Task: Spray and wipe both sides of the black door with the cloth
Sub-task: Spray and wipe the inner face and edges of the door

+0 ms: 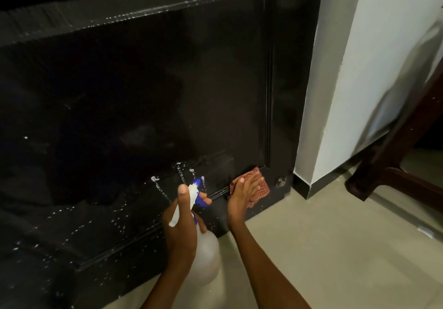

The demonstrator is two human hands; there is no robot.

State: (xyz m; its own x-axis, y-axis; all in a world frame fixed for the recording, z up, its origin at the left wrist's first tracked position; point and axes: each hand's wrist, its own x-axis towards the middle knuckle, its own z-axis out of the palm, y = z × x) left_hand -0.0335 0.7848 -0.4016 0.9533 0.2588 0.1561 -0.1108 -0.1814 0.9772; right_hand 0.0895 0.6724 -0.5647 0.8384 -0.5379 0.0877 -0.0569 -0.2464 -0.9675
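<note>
The black door [143, 93] fills most of the view, its lower panel speckled with white droplets and runs of spray. My left hand [182, 220] grips a clear spray bottle [207, 258] with a white and blue trigger head, its nozzle pointing at the door's bottom rail. My right hand [242, 196] presses a red checked cloth [257, 187] flat against the bottom right corner of the door, fingers straight.
A white wall [347, 93] with a dark skirting stands right of the door. A dark wooden furniture leg [395, 160] slants across at the far right. Beige floor tiles [335, 248] lie below. A small metal door stopper [280, 181] sits near the door's lower corner.
</note>
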